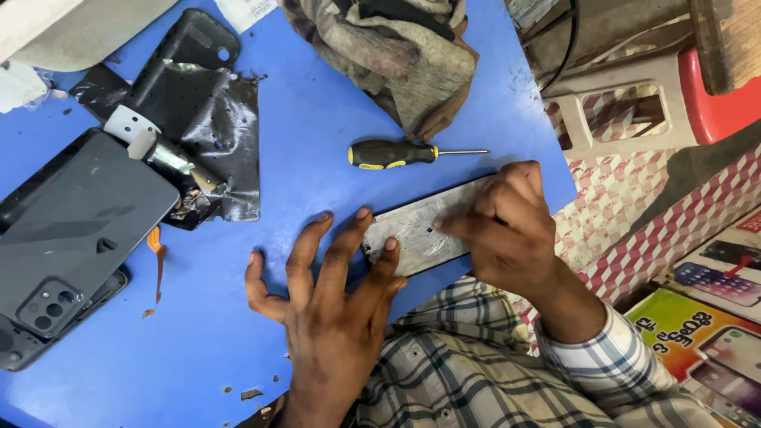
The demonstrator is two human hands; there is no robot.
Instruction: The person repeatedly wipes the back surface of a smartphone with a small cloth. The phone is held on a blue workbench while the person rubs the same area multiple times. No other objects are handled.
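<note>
Blue counter (317, 143) fills most of the view, its right edge running into a pink-and-white checked surface (634, 206) with a white and red plastic stool (634, 111) beyond. On the counter near that edge lies a flat grey scuffed panel (420, 230), thin and rectangular. Left hand (325, 309) is spread open, fingertips pressing on the panel's left end and on the counter beside it, gripping nothing. Right hand (511, 230) is curled over the panel's right end, fingers pinching or pressing at its top face; exact grip hard to tell, and the hand hides that end. Just above the panel, a black-and-yellow screwdriver (396, 154) lies apart from both hands. A crumpled grey-brown rag (396, 47) sits at the top. Far left: a dark phone back cover (71, 230), a black foil sheet (214, 127) with a small tool (158, 150) on it, orange scraps (156, 261) nearby. Checked sleeves cut off at the bottom; colourful boxes (705, 333) lower right, partly out of view.
</note>
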